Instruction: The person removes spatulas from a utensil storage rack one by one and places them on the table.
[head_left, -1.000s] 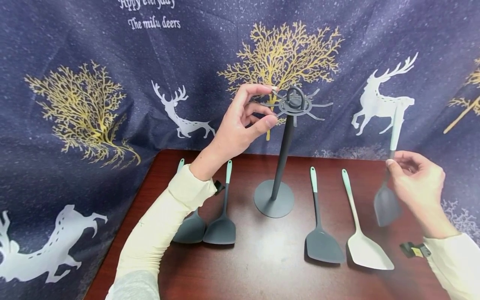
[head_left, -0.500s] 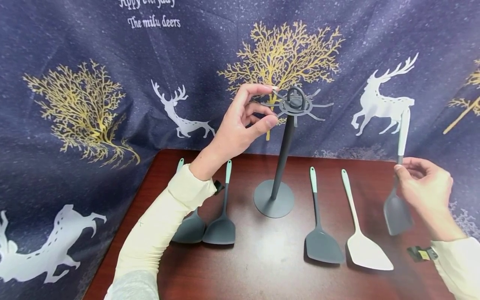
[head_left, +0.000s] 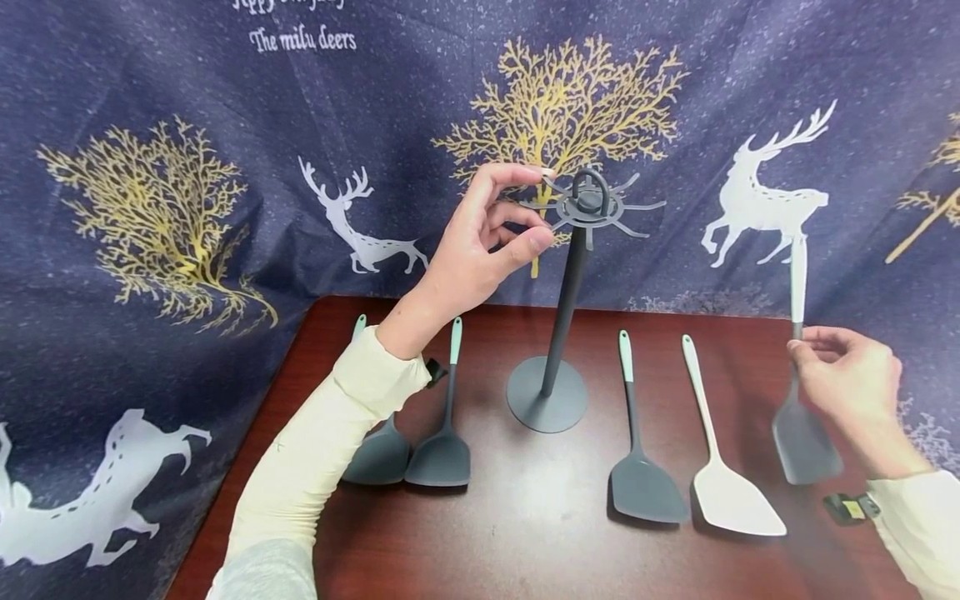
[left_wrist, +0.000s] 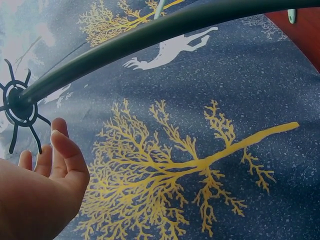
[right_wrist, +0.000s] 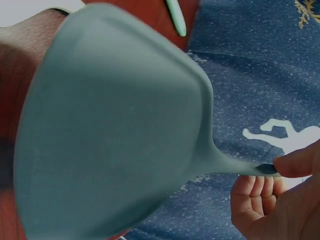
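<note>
My left hand (head_left: 480, 229) is at the top of a dark grey utensil stand (head_left: 566, 317), its curled fingers and thumb holding the ends of the hook arms. In the left wrist view, fingertips meet the hooks of the stand's ring (left_wrist: 20, 102). At the right, my right hand (head_left: 851, 379) pinches a grey spatula (head_left: 806, 442) by its shaft, just below the pale green handle. That spatula is upright, blade down, over the table's right side. Its broad blade (right_wrist: 115, 125) fills much of the right wrist view.
On the brown table (head_left: 540, 517) lie a grey spatula (head_left: 647, 487) and a white spatula (head_left: 735, 500) right of the stand. Two more grey spatulas, one partly behind my left sleeve (head_left: 315, 450), lie left. A blue cloth (head_left: 420, 100) with deer and trees hangs behind.
My right hand has moved right and slightly down with the spatula, whose blade has turned to look broader. The left hand stays at the stand's hooks.
</note>
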